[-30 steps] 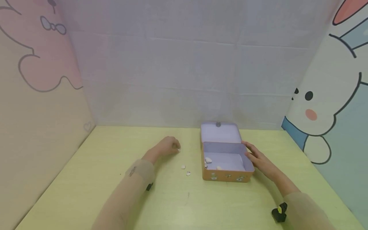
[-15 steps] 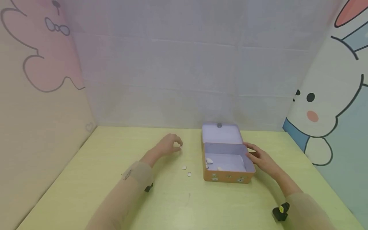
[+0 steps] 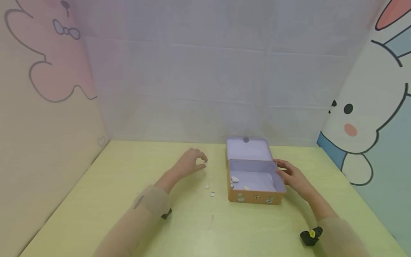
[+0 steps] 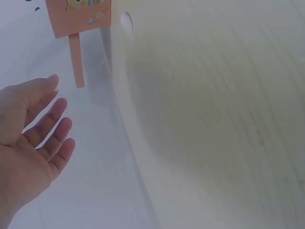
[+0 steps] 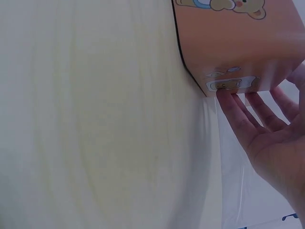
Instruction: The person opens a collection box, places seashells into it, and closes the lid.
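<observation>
My left hand [image 3: 188, 164] pinches a small white shell-like piece [image 3: 206, 162] between thumb and forefinger, left of the box; its other fingers are loosely bent in the left wrist view. Two small pale pieces lie on the table, one [image 3: 207, 186] behind the other [image 3: 212, 194]. The suitcase-shaped box [image 3: 255, 197] has an orange outside with bear pictures and a lilac inside, its lid [image 3: 248, 150] folded back. A few shell-like pieces, among them a white one [image 3: 235, 179], sit inside at the left and front. My right hand [image 3: 293, 180] touches the box's right side with its fingertips.
The yellow table [image 3: 179, 232] runs back to a pale sheet wall [image 3: 179, 89]. Side panels with cartoon figures [image 3: 356, 135] border it left and right. Black wrist mounts [image 3: 311, 236] show under the sleeves.
My left hand has risen from the table and moved slightly right with the pinched piece. The right hand stays at the box. The whole head view has shifted a little.
</observation>
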